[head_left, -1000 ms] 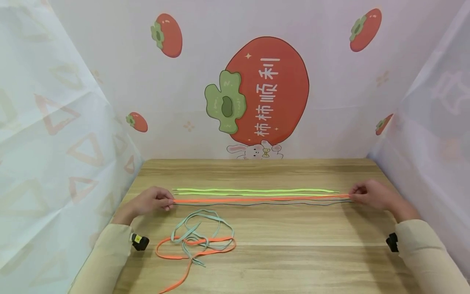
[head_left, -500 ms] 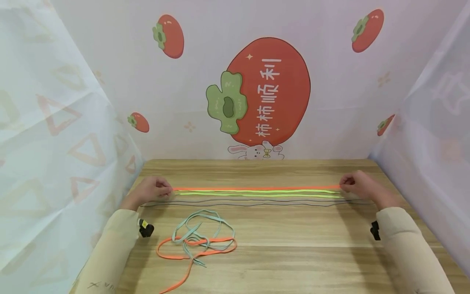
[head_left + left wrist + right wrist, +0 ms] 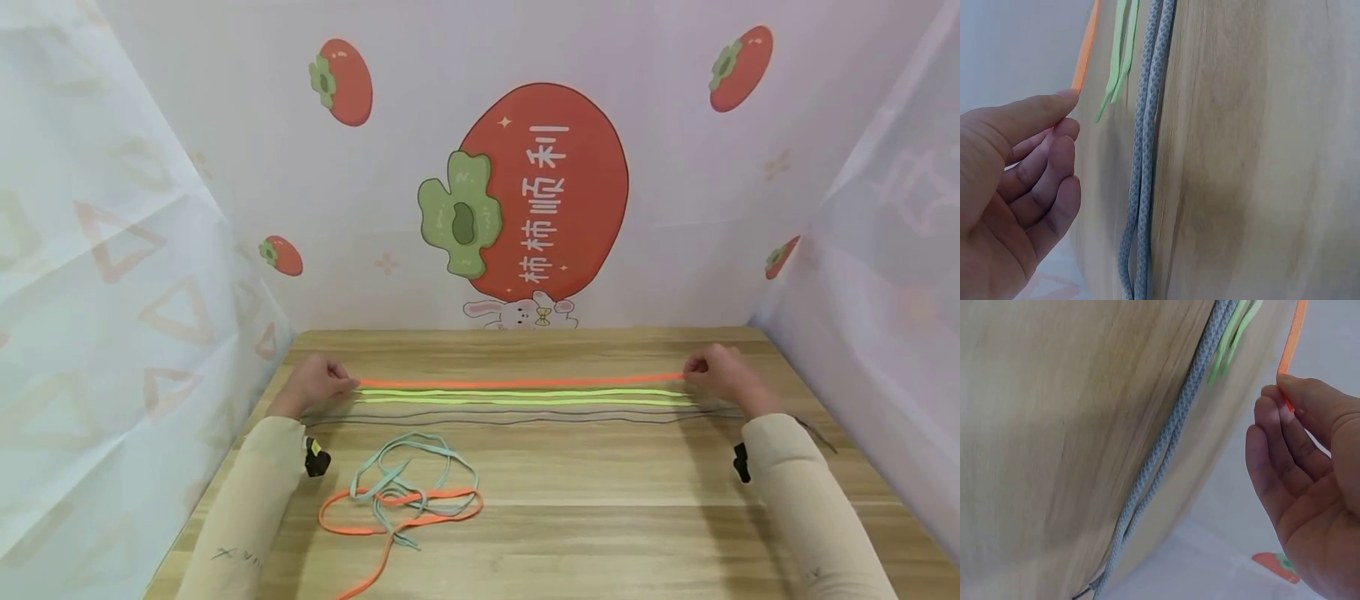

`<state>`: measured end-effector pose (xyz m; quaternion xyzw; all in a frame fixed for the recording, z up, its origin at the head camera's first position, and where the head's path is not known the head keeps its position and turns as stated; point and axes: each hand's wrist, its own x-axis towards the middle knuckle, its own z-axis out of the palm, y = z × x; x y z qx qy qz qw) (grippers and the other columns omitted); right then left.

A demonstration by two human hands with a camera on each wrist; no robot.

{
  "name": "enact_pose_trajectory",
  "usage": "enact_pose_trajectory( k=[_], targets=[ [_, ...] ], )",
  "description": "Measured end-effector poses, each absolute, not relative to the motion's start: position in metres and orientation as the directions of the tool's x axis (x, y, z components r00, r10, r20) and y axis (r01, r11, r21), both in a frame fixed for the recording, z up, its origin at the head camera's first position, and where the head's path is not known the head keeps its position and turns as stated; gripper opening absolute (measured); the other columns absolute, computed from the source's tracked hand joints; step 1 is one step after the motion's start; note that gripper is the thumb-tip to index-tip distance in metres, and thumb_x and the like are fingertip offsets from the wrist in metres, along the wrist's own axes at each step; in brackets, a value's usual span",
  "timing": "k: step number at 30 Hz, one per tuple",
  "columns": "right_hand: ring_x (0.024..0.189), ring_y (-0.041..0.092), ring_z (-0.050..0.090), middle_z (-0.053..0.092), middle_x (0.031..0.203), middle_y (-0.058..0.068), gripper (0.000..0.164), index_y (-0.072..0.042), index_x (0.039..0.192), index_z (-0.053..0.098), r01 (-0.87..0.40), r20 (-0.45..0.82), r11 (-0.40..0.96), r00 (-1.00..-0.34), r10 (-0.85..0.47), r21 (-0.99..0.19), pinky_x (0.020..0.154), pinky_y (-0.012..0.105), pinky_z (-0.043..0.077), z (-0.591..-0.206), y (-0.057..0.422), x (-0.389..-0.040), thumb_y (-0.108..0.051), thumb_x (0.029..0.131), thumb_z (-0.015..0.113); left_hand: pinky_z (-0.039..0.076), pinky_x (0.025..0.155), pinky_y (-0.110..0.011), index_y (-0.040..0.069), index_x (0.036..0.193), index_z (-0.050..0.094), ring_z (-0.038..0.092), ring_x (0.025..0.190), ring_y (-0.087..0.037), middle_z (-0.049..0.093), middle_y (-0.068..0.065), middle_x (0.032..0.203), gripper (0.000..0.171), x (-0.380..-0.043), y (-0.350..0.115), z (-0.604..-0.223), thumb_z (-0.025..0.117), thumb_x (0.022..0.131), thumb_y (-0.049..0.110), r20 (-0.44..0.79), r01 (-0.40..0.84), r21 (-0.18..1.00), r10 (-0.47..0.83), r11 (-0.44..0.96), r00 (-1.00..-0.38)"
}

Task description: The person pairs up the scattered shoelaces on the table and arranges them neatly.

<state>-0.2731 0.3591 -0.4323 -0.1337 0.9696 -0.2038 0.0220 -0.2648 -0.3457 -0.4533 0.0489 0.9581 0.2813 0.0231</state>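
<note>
An orange flat shoelace is stretched straight from side to side near the back of the table. At its left end my left hand pinches it between thumb and forefinger; my right hand pinches the other end the same way. Just in front of it, two yellow-green shoelaces lie side by side on the wood. Nearer still runs a pair of grey patterned round laces, seen close in both wrist views. In the right wrist view the orange lace's tip pokes out below the thumb.
A loose tangle of a pale blue-green lace and another orange lace lies at the front left of the wooden table. White printed cloth walls the back and both sides.
Both hands have moved away from the body with the taut orange lace, from over the grey laces to behind the yellow-green ones. The right hand has also shifted left.
</note>
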Motion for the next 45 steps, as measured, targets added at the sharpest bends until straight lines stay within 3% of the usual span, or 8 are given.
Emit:
enact_pose_trajectory(
  k=[7,17,31,39,45],
  targets=[
    [0.075,0.017,0.061,0.071,0.079,0.004,0.011,-0.005,0.084,0.075,-0.22,-0.005,0.884,-0.97,-0.244,-0.412,0.067,0.034,0.05,-0.442,0.355,-0.278,-0.005,0.09,0.066,0.05,0.072,-0.032,0.007,0.081,0.075,0.062,0.077,-0.019,0.073,-0.006,0.083,0.025,-0.267,-0.338,-0.457,0.077,0.097,0.026,-0.043,0.035,0.515,0.067,0.856,-0.997],
    [0.075,0.021,0.062,0.071,0.082,0.009,0.01,-0.002,0.086,0.074,-0.179,-0.046,0.9,-0.976,-0.214,-0.398,0.067,0.036,0.052,-0.448,0.349,-0.281,-0.006,0.093,0.069,0.048,0.07,-0.031,0.005,0.082,0.074,0.059,0.075,-0.019,0.072,-0.008,0.083,0.024,-0.268,-0.331,-0.459,0.078,0.097,0.023,-0.023,0.065,0.517,0.089,0.854,-0.996],
    [0.078,0.027,0.063,0.072,0.088,0.017,0.017,0.004,0.091,0.074,-0.15,-0.045,0.915,-0.983,-0.179,-0.376,0.067,0.04,0.053,-0.443,0.353,-0.278,-0.009,0.097,0.065,0.058,0.08,-0.044,0.005,0.096,0.078,0.072,0.093,-0.028,0.078,-0.013,0.098,0.019,-0.26,-0.349,-0.457,0.073,0.1,0.023,-0.007,0.103,0.536,0.126,0.838,-0.992],
    [0.082,0.029,0.064,0.072,0.092,0.017,0.019,0.004,0.097,0.074,-0.156,-0.031,0.92,-0.983,-0.179,-0.361,0.072,0.044,0.055,-0.439,0.353,-0.272,-0.011,0.099,0.062,0.06,0.078,-0.046,0.003,0.102,0.081,0.074,0.086,-0.023,0.079,-0.009,0.093,0.019,-0.247,-0.347,-0.451,0.068,0.102,0.017,0.054,0.203,0.492,0.203,0.847,-0.978],
    [0.081,0.024,0.063,0.072,0.091,0.014,0.019,0.003,0.102,0.074,-0.206,-0.017,0.908,-0.974,-0.228,-0.366,0.072,0.041,0.055,-0.437,0.334,-0.265,-0.012,0.1,0.063,0.061,0.075,-0.038,0.002,0.105,0.079,0.073,0.081,-0.016,0.079,-0.007,0.093,0.017,-0.229,-0.332,-0.443,0.07,0.102,0.016,0.051,0.272,0.488,0.285,0.829,-0.957]
  ],
)
